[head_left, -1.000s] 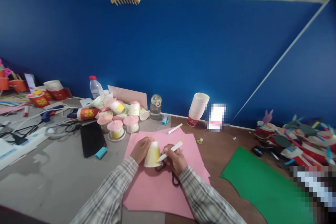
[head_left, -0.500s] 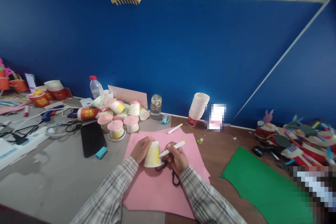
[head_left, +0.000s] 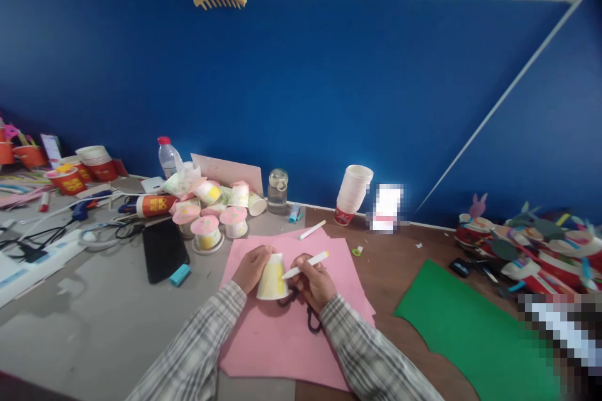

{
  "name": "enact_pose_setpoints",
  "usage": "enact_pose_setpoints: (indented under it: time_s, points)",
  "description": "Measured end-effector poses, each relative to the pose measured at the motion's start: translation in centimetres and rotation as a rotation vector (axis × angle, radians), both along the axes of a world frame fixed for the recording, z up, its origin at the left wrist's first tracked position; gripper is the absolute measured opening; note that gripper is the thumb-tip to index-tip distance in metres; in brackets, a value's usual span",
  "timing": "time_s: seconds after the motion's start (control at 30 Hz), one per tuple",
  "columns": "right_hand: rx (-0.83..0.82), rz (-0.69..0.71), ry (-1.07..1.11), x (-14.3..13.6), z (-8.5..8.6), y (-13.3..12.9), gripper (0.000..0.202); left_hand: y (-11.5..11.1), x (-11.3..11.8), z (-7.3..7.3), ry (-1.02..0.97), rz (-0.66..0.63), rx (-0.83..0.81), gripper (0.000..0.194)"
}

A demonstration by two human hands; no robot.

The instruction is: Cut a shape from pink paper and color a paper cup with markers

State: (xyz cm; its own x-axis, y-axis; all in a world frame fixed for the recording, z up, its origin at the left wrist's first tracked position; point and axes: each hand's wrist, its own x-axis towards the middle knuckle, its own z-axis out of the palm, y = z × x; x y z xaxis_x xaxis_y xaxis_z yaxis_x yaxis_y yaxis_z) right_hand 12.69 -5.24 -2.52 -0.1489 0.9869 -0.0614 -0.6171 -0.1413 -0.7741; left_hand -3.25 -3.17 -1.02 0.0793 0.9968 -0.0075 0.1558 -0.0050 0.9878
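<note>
Upside down over the pink paper [head_left: 277, 351], a paper cup [head_left: 271, 282] shows yellow colouring on its side. My left hand [head_left: 254, 268] is closed around the cup's left side, its thumb near the top. In my right hand [head_left: 316, 281] I grip a white marker [head_left: 308, 264] with a yellow end, its tip against the cup's yellow area. Dark cord-like loops [head_left: 312, 319] show beneath my right hand. Another white marker [head_left: 312, 230] lies at the back of the paper.
Decorated paper cups [head_left: 207, 232] crowd the left back, near a black phone [head_left: 164, 250] and a blue cap [head_left: 180, 275]. Behind stand a glass bottle [head_left: 277, 193] and stacked cups [head_left: 353, 191]. Green sheets [head_left: 451, 319] and a craft pile [head_left: 531, 244] lie right.
The marker has moved slightly left along the cup with my right hand, and more yellow shows there. The whole view has shifted slightly.
</note>
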Motion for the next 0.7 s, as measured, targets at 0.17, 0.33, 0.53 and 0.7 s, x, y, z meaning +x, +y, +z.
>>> enact_pose_setpoints:
  time_s: [0.17, 0.33, 0.53, 0.7]
  points:
    - [-0.018, -0.007, 0.025, 0.04, -0.02, 0.02, 0.027, -0.02, 0.01, -0.01, -0.007, 0.0, -0.005, 0.059]
    - [-0.017, 0.011, 0.027, 0.0, -0.12, 0.05, 0.026, -0.09, 0.11, 0.24, 0.006, 0.0, 0.005, 0.057]
    - [0.004, -0.035, 0.06, -0.16, 0.05, 0.04, 0.029, -0.16, 0.24, 0.4, 0.027, 0.012, 0.021, 0.057]
    - [0.025, -0.002, 0.039, -0.34, -0.03, -0.22, 0.027, -0.13, 0.16, 0.35, 0.055, 0.005, 0.046, 0.054]
